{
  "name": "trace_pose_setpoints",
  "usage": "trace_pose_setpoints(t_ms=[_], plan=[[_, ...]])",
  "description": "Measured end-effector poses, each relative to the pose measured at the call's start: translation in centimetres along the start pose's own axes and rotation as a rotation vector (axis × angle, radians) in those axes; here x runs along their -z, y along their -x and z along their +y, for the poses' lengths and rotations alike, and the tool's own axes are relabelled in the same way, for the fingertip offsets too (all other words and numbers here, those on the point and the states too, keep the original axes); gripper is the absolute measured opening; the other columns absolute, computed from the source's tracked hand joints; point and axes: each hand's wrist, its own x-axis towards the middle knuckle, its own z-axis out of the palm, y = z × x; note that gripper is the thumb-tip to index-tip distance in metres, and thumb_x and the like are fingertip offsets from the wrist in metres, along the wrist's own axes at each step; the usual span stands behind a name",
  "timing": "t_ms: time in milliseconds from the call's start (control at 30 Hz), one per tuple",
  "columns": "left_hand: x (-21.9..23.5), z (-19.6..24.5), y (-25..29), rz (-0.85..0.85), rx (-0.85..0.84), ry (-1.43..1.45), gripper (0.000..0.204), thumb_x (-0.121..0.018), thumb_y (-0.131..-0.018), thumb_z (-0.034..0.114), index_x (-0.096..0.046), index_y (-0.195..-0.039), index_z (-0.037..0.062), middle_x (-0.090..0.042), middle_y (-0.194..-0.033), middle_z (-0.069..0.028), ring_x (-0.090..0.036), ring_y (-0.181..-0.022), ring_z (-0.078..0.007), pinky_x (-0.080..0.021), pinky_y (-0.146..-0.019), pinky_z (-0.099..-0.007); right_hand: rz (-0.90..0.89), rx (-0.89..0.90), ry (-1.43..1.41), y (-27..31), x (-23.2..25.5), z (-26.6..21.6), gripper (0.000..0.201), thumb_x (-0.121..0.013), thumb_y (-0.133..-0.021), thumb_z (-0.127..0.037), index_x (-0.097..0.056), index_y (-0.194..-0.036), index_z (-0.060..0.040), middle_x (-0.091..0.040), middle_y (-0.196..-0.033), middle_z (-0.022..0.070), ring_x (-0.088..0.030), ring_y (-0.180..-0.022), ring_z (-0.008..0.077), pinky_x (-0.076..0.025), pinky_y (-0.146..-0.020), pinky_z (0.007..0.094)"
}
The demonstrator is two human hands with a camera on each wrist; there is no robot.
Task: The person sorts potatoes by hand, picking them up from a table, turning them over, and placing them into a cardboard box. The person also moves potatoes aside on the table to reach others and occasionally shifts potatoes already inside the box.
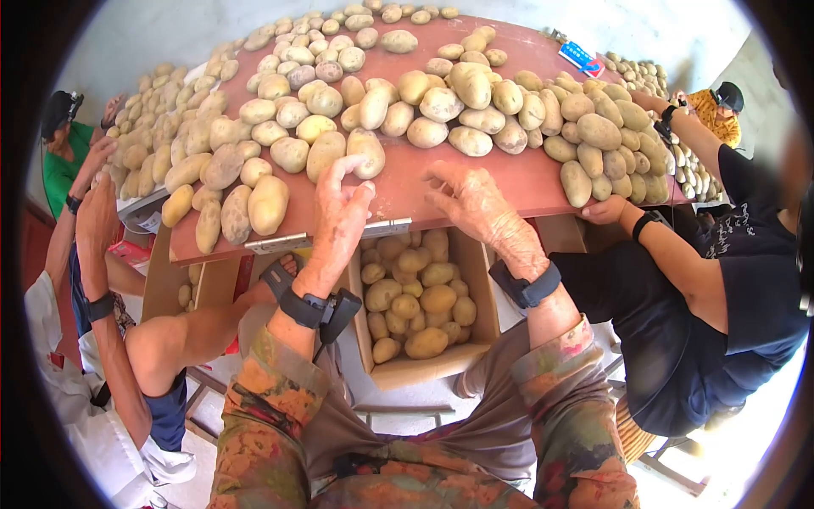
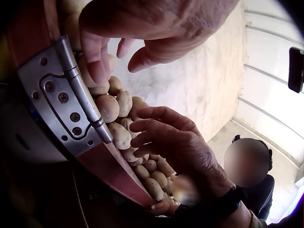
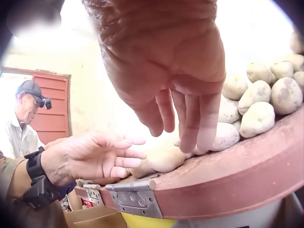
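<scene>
Potatoes [image 1: 426, 131] lie near the left hand [image 1: 338, 212] and right hand [image 1: 479, 204].

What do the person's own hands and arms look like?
The left hand and right hand are ungloved. Blotchy orange, green and brown patterned sleeves cover the arms, stopping short of the wrists. Each wrist wears a dark strap; the left carries a boxy black unit.

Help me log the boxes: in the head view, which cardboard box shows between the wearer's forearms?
The middle box, holding many potatoes, appears between the left forearm and right forearm; the left box shows outside them.
</scene>
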Motion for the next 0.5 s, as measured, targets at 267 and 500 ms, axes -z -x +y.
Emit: trace_pose_setpoints(t_ms=[267, 500], plan=[[-0.1, 0.1, 0.1, -0.039, 0.091, 0.024, 0.049, -0.058, -0.084, 0.007, -0.043, -0.131, 0.0050, -0.063, -0.087, -0.0104, -0.062, -0.068, -0.0139, -0.052, -0.056, -0.0270, 0.146, 0.143, -0.235, -3.5, -3.4, 1.1, 0.046, -0.060, -0.084, -0.010, -0.050, -0.129, -0.0061, -0.058, -0.122, 0.0176, -0.057, -0.109, 0.0281, -0.046, -0.092, 0.0368], [-0.2, 1.0, -0.6, -0.077, 0.177, 0.139, 0.056, -0.055, -0.086, 0.003, -0.037, -0.138, 0.0004, -0.045, -0.130, -0.0150, -0.064, -0.084, -0.0178, -0.051, -0.060, -0.0252, 0.037, 0.101, -0.334, -5.2, -4.8, 0.3, 0.050, -0.060, -0.085, -0.014, -0.047, -0.132, -0.0039, -0.048, -0.135, 0.0193, -0.045, -0.126, 0.0336, -0.038, -0.103, 0.0391]])
